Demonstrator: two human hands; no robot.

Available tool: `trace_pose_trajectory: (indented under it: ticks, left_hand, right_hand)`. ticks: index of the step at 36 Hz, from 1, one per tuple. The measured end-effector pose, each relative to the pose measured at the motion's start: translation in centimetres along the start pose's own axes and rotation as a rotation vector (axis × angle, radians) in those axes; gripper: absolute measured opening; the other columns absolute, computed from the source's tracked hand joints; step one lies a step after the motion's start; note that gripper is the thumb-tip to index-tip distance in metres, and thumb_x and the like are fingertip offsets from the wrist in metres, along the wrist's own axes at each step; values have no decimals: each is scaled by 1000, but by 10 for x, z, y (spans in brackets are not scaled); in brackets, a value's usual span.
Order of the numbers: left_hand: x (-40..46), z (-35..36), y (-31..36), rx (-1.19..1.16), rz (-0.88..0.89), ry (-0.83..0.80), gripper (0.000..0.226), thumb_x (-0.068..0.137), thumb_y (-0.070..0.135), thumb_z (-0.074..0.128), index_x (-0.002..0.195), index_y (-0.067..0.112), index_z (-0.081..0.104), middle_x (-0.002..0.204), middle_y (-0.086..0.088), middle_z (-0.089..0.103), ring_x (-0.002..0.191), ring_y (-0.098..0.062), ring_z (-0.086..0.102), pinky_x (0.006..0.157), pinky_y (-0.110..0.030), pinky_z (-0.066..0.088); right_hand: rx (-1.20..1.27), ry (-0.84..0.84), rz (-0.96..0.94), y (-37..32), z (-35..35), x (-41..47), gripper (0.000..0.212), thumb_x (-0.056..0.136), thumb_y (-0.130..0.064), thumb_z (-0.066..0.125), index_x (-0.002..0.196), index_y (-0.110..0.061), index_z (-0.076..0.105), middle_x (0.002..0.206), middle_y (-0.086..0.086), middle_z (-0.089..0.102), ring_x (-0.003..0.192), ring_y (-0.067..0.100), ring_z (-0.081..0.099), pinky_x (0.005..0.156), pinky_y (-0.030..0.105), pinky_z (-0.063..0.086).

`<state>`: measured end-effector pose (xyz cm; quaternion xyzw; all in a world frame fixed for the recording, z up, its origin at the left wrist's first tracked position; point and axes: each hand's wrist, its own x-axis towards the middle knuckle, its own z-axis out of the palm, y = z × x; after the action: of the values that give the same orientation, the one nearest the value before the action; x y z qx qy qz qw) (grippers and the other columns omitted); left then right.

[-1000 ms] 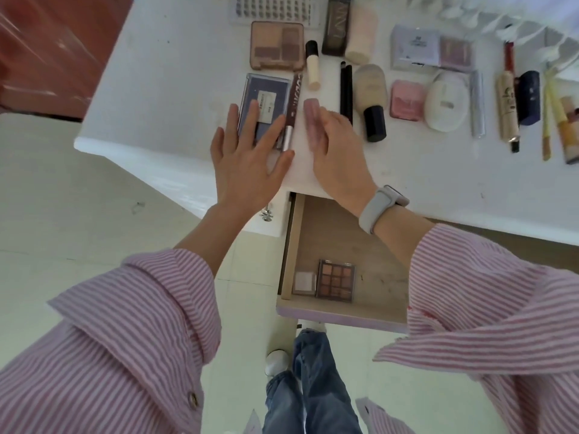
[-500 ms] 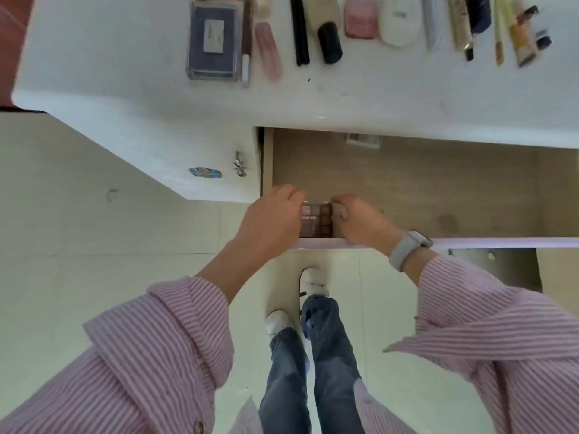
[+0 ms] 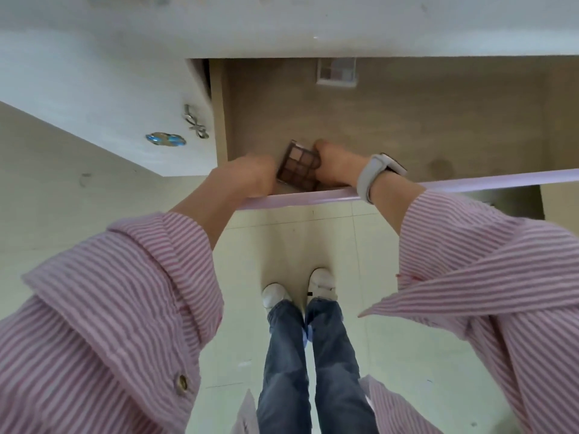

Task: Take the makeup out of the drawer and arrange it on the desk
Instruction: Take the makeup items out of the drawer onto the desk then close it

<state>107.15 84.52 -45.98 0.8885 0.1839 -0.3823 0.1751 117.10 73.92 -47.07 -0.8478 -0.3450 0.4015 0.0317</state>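
A brown eyeshadow palette [image 3: 299,166] with several square pans is tilted up at the front left of the open wooden drawer [image 3: 391,126]. My right hand [image 3: 336,164] grips its right edge, fingers curled round it. My left hand [image 3: 247,177] is against the palette's left edge; its fingers curl downward behind the back of the hand, so what they hold is hidden. A second, pale palette [image 3: 336,72] lies at the back of the drawer, partly under the white desk [image 3: 282,20].
The drawer's lilac front rim [image 3: 454,183] runs under both wrists. A metal bow-shaped knob [image 3: 195,122] and a blue ornament [image 3: 165,139] sit on the desk front to the left. My white shoes [image 3: 297,289] stand on the pale tiled floor below.
Both hands left the desktop and went down into the drawer. Since half a second ago the brown palette has been tipped up off the drawer floor. The camera has tilted downward.
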Motion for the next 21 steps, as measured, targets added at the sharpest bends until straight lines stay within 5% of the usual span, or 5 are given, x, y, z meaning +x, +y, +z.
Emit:
trace_pose_trajectory:
  ticks: [5, 12, 17, 21]
  left_hand:
    - [-2, 1, -1, 46, -36, 15, 16, 87, 0, 45, 97, 1, 58, 92, -16, 51, 78, -27, 46, 67, -31, 39]
    - [-9, -1, -1, 36, -22, 181, 22, 89, 16, 53, 108, 15, 64, 107, -12, 64, 95, -31, 59, 74, -31, 45]
    - [-31, -3, -8, -131, 34, 562, 23, 95, 17, 44, 114, 12, 55, 113, -10, 54, 94, -32, 56, 70, -32, 36]
    - [-50, -15, -21, -236, 20, 851, 25, 93, 7, 45, 117, 8, 53, 116, -13, 51, 79, -39, 58, 60, -33, 35]
  right_hand:
    - [66, -7, -10, 9, -7, -9, 27, 93, -19, 47, 110, 1, 52, 115, 22, 59, 104, 33, 55, 72, 28, 36]
    - [130, 83, -90, 16, -25, -25, 21, 92, -11, 49, 110, -1, 54, 108, 19, 61, 98, 32, 56, 72, 27, 38]
    - [227, 218, -223, 9, -43, -43, 20, 93, -17, 50, 112, -10, 52, 96, 3, 54, 83, 17, 49, 70, 24, 36]
    - [353, 309, -330, -6, -57, -53, 9, 92, -17, 52, 101, -18, 49, 78, -10, 51, 63, 4, 47, 51, 11, 35]
